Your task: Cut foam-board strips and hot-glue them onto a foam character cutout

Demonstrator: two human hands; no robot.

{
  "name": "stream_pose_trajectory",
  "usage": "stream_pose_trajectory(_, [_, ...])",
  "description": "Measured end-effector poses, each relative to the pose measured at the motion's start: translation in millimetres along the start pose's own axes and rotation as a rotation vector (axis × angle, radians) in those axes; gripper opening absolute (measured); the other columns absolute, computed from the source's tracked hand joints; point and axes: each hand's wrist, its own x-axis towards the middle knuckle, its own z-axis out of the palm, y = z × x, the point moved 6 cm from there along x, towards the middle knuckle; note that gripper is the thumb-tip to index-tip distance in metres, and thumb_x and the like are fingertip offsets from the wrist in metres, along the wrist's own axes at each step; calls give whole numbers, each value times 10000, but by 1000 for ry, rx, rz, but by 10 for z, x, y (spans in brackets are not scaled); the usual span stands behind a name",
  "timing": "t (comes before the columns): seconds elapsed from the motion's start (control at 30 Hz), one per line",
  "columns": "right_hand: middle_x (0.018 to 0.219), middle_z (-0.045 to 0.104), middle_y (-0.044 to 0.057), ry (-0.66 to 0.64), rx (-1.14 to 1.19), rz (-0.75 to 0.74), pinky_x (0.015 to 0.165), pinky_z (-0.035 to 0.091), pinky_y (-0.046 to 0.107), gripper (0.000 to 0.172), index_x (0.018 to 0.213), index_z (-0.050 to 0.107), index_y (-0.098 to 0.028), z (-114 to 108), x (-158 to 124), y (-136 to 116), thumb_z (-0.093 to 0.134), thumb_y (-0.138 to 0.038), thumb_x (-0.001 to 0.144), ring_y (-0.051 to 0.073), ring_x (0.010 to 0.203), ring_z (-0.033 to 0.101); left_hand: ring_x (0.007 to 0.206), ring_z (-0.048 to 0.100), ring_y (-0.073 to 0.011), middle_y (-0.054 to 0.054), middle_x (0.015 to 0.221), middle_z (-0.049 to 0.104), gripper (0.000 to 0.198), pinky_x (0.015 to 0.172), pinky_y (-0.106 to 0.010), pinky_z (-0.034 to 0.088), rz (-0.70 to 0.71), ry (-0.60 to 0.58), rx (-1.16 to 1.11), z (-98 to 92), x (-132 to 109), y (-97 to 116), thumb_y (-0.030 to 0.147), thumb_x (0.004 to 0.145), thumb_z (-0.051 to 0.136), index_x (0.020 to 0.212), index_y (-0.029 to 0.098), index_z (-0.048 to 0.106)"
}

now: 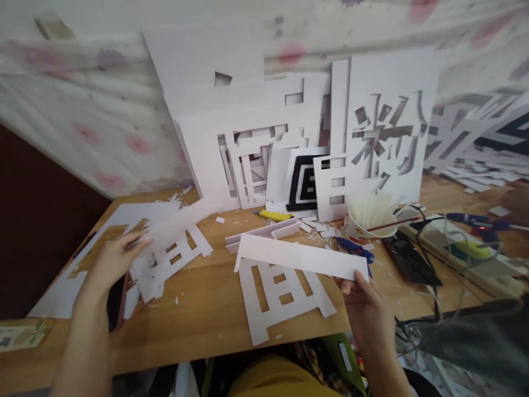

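My right hand [366, 309] pinches one end of a long white board strip [297, 256] between thumb and fingers; the strip's far end has a short bent flap. Below that strip a white cut-out character [285, 292] with rectangular openings lies flat on the table. My left hand [115, 256] is closed on the near end of a second white strip [185, 215], which is slightly blurred and reaches toward the standing boards. Under this strip lies another white cut-out piece [182, 253] among scraps. A folded white strip [264, 231] rests in the middle.
White boards with cut-out shapes [388, 71] lean against the patterned curtain [136, 143]. A yellow cutter [275, 215], a paper bowl [357, 229], a blue glue gun [353, 246], a black phone [407, 256], a power strip [491, 275] and tangled cables are on the wooden table [185, 331].
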Motion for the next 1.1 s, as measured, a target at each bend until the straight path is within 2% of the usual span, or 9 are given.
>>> stream_pose_trajectory(0.07, [575,596,7,-31,-18,11,743,518,334,366,603,641,-208,72,-9,9,805,-528,672,193,729,619,1139,600,-353,-185,1196,671,553,1009,-527,455,19,157,57,-160,7,232,560,842,471,1130,120,644])
stream_pose_trajectory(0.13, [578,587,6,-44,-9,-3,755,504,317,357,588,635,-211,146,-33,10,794,-513,692,182,733,600,1112,607,-338,-180,1108,684,494,999,-517,463,97,236,-18,-185,-130,683,555,894,449,1035,127,652])
stream_pose_trajectory(0.23, [558,559,-9,-55,20,-21,787,490,288,328,595,634,-219,228,-92,25,780,-486,718,164,733,574,894,684,-221,-50,971,731,361,804,-362,544,297,45,-223,74,-487,1459,497,978,418,1012,216,642])
stream_pose_trajectory(0.3, [575,572,-6,-63,25,6,786,487,291,321,603,637,-223,246,-137,65,773,-489,722,168,736,577,836,682,-222,-51,911,731,343,746,-346,516,469,131,-116,164,-728,1842,507,966,476,991,200,628])
stream_pose_trajectory(0.37, [584,588,0,-69,19,47,776,485,295,314,618,645,-225,243,-179,109,773,-495,716,179,743,590,709,649,-210,-37,757,691,295,690,-336,473,531,244,26,227,-852,2002,432,985,482,902,177,605])
stream_pose_trajectory(0.53, [567,598,5,-114,-25,39,785,476,291,295,646,664,-213,281,-267,98,776,-474,725,187,756,602,590,577,-187,-14,639,614,319,641,-318,418,547,333,200,315,-803,1973,322,1031,378,794,185,542])
stream_pose_trajectory(0.8, [546,589,9,-103,-35,52,676,467,266,362,589,625,-187,337,-349,161,795,-490,693,165,692,579,559,537,-190,-10,595,559,333,590,-307,376,536,354,200,398,-790,1890,255,1036,328,751,199,490])
stream_pose_trajectory(1.0, [555,609,-11,-75,9,66,760,489,302,291,651,626,-201,278,-339,242,787,-434,717,166,688,602,595,522,-186,1,622,565,282,673,-319,435,556,244,16,384,-810,1764,206,1013,355,763,213,486])
stream_pose_trajectory(1.1, [555,602,-15,-101,7,60,762,489,300,288,642,623,-198,308,-326,257,778,-423,735,161,684,603,636,549,-180,2,651,579,292,685,-313,457,476,149,-101,293,-827,1588,246,1012,356,759,219,498])
